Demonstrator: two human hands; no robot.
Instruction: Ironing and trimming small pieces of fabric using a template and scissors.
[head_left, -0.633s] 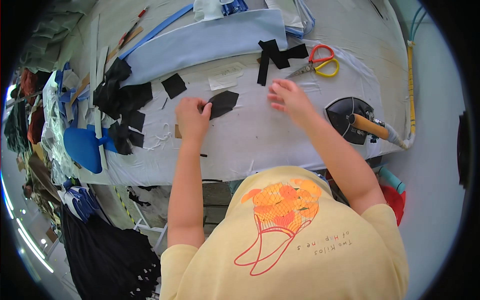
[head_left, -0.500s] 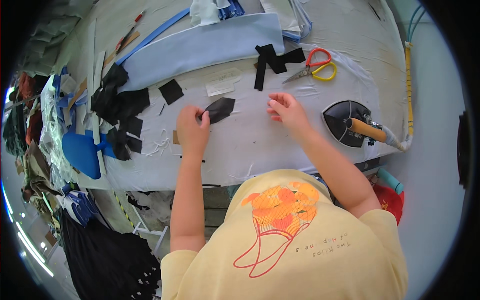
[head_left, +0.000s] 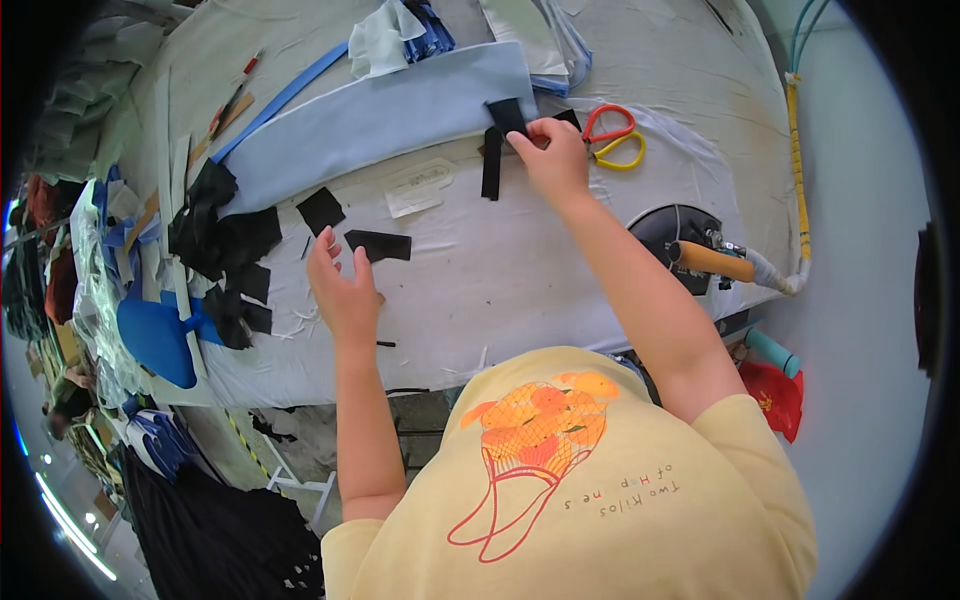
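Note:
My left hand (head_left: 342,290) hovers with fingers spread just left of a small black fabric piece (head_left: 379,244) lying flat on the white padded table (head_left: 500,270). My right hand (head_left: 551,158) reaches to the far side and pinches a stack of black fabric strips (head_left: 498,140) that lies against the edge of a long light-blue cloth (head_left: 370,125). Red-and-yellow scissors (head_left: 613,138) lie just right of that hand.
A black iron with a wooden handle (head_left: 690,245) rests at the table's right, its hose running up the edge. More black cut pieces (head_left: 225,245) are piled at the left beside a blue tool (head_left: 155,335). A white label (head_left: 420,187) lies mid-table.
My right hand has moved from the table's middle up to the black strips and taken hold of them. My left hand has let go of the small black piece, which now lies flat.

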